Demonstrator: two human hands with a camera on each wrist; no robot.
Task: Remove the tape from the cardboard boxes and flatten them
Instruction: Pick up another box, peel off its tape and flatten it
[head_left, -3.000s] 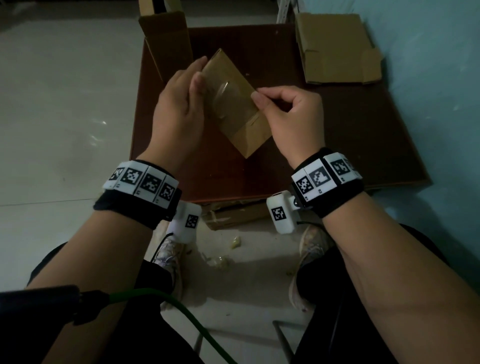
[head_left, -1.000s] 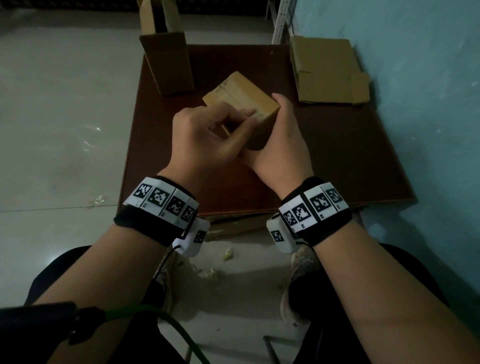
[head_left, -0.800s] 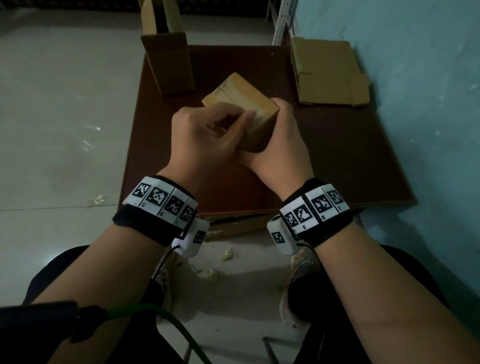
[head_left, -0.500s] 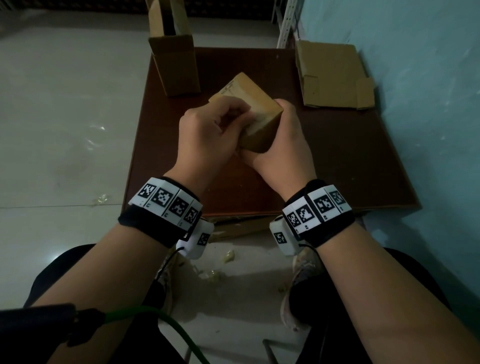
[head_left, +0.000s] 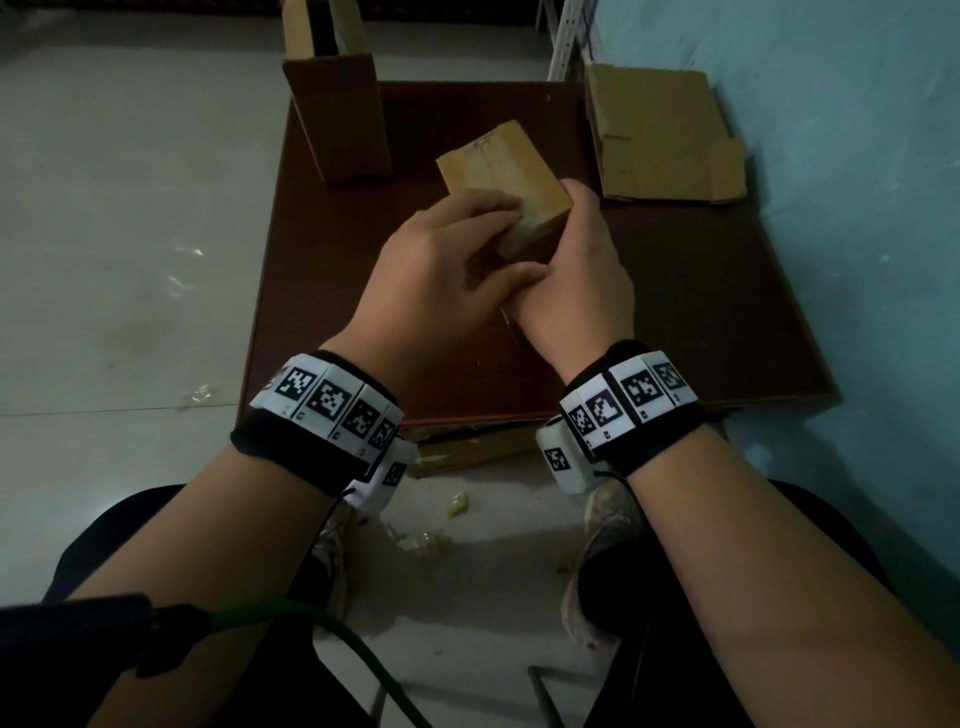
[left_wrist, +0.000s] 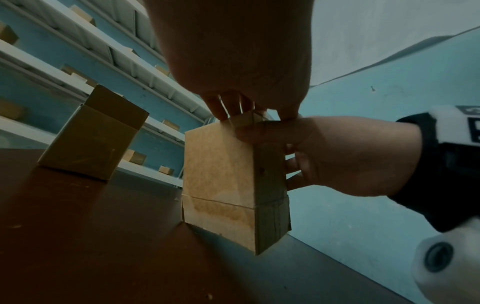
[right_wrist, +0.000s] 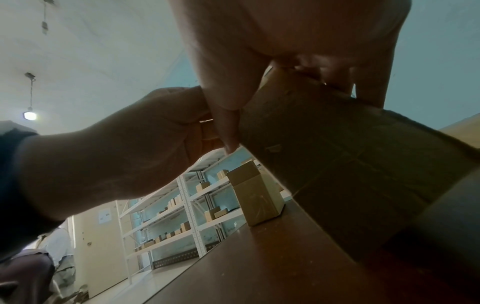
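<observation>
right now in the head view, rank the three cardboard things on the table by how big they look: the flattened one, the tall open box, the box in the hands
1. Flattened cardboard at far right looks largest.
2. Tall open box at far left comes close behind; with its top cut off by the frame edge, the two are hard to separate.
3. Held box shows least, partly hidden by the left hand and right hand.

Small closed cardboard box (head_left: 506, 176) stood on brown table, tall open box (head_left: 340, 124) behind-left, flattened box (head_left: 660, 132) far right
</observation>
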